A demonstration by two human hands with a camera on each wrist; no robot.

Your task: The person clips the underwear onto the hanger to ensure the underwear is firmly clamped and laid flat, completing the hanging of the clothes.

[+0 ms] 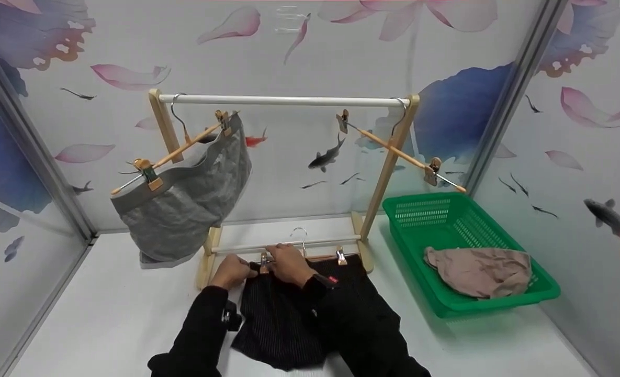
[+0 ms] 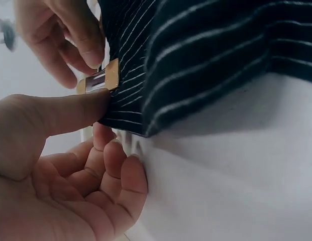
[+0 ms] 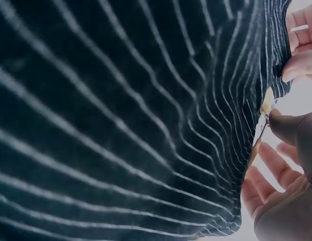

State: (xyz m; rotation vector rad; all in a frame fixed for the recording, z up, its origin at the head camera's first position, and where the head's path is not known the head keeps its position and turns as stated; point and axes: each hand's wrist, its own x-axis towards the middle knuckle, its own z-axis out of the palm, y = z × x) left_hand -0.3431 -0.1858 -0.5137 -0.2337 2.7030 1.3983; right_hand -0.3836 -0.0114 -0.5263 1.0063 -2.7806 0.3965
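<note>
Currently, the left hand (image 1: 232,270) pinches one striped garment (image 1: 278,324), the right hand (image 1: 290,263) one of its two clips (image 1: 264,269); one grey garment (image 1: 184,214) hangs at ten o'clock.

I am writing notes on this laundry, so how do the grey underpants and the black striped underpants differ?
The grey underpants look plain; the black striped underpants have thin pale lines. The grey underpants hang by a hanger from the white top rail; the black striped underpants are down at the white table. Both have clips at the top edge.
</note>
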